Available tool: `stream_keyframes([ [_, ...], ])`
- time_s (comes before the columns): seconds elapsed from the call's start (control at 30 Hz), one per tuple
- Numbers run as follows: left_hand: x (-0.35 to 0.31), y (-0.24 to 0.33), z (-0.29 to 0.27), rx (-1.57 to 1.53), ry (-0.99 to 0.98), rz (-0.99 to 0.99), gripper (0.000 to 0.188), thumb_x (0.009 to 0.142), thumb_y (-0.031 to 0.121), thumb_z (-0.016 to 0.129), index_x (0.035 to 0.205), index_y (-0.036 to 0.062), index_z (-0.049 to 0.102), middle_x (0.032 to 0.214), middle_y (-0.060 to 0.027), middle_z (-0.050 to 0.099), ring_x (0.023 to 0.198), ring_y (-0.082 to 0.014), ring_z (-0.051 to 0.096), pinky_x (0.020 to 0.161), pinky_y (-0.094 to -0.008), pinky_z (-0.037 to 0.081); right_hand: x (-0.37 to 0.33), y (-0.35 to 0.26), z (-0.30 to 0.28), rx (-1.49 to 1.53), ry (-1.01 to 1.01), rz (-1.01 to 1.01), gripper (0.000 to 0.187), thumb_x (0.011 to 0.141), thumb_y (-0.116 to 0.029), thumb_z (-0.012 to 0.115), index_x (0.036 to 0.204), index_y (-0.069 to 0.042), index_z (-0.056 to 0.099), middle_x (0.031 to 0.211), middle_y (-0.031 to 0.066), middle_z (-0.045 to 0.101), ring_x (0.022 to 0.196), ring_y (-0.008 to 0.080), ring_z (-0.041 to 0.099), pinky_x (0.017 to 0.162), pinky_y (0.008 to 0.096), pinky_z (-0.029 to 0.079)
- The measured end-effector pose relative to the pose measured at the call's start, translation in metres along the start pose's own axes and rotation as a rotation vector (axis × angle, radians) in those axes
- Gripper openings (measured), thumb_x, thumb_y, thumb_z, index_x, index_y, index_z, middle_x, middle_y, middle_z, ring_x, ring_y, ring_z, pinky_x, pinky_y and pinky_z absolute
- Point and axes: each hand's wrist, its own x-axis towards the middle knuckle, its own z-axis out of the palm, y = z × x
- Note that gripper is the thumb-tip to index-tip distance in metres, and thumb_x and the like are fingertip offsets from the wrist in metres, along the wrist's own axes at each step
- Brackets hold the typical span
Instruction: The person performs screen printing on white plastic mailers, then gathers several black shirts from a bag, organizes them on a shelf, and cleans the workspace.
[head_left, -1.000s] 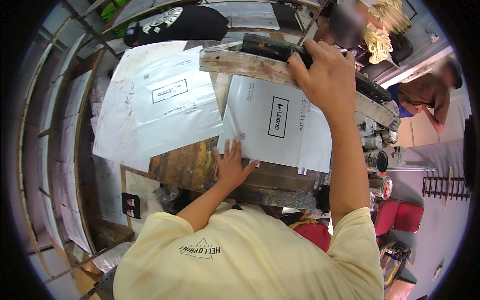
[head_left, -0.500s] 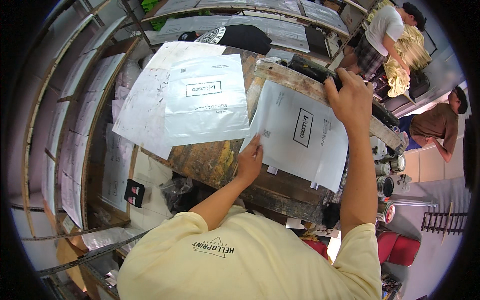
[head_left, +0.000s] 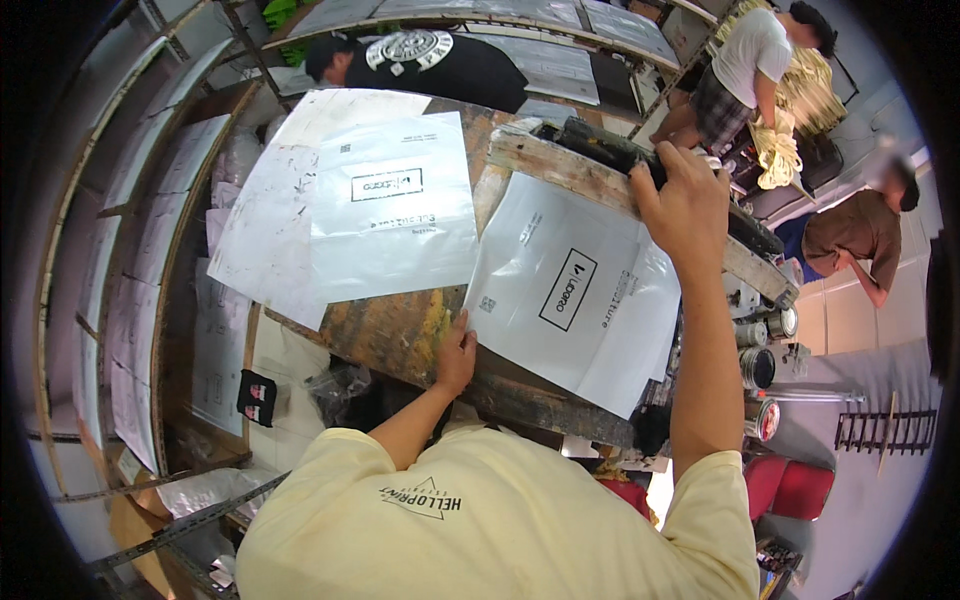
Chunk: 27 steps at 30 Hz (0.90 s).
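Glossy, rectangular plastic sheet (head_left: 574, 298); left hand (head_left: 457, 360) at its edge, grip unclear. Right hand (head_left: 686, 205): clasping rough wooden frame (head_left: 565, 174).

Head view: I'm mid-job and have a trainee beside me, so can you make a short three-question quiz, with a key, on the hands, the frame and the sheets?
1. Multiple choice: what does the right hand grip?
A) a metal can
B) the raised wooden frame
C) a shelf post

2. True or false: the left hand is at the lower-left corner of the printed white sheet nearest that frame.

3. Fill in the blank: in the picture, the other printed sheet on the table lies to the ____ of that one.

Key: 1. B; 2. True; 3. left.
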Motion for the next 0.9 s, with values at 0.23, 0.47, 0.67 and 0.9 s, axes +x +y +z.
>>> stream_keyframes([
  [0.23,0.002,-0.003,0.002,0.098,0.058,0.115,0.047,0.1,0.007,0.061,0.146,0.0032,0.055,0.112,-0.0237,0.07,0.086,-0.0269,0.067,0.08,-0.0365,0.053,-0.003,0.002,0.006,0.036,0.058,-0.034,0.041,0.091,-0.039,0.062,0.105,-0.002,0.071,0.096,0.015,0.071,0.096,0.034,0.067,0.086,0.0494,0.045],
  [0.47,0.001,-0.004,-0.001,-0.032,-0.082,-0.083,0.048,0.102,0.009,0.06,0.148,0.0004,0.052,0.131,-0.0257,0.066,0.106,-0.0276,0.069,0.09,-0.0343,0.053,-0.001,0.009,0.013,0.004,0.047,-0.017,0.045,0.09,-0.046,0.058,0.102,-0.005,0.074,0.093,0.0152,0.072,0.093,0.0354,0.068,0.085,0.0499,0.046],
  [0.67,0.001,-0.003,0.003,-0.052,-0.043,0.012,0.047,0.103,0.009,0.058,0.148,-0.0019,0.051,0.141,-0.0271,0.06,0.125,-0.0322,0.063,0.103,-0.0363,0.048,0.005,0.016,0.011,-0.049,0.036,-0.013,0.052,0.092,-0.048,0.055,0.116,-0.006,0.074,0.103,0.0171,0.073,0.094,0.0381,0.068,0.09,0.0515,0.048],
  [0.9,0.005,0.001,-0.004,-0.034,-0.096,0.028,0.047,0.103,0.009,0.058,0.147,-0.0076,0.049,0.144,-0.0278,0.058,0.132,-0.0329,0.059,0.107,-0.0365,0.046,0.003,0.012,0.011,-0.024,0.001,0.022,0.052,0.094,-0.048,0.055,0.119,-0.007,0.074,0.105,0.0163,0.074,0.096,0.036,0.069,0.092,0.0499,0.047],
])
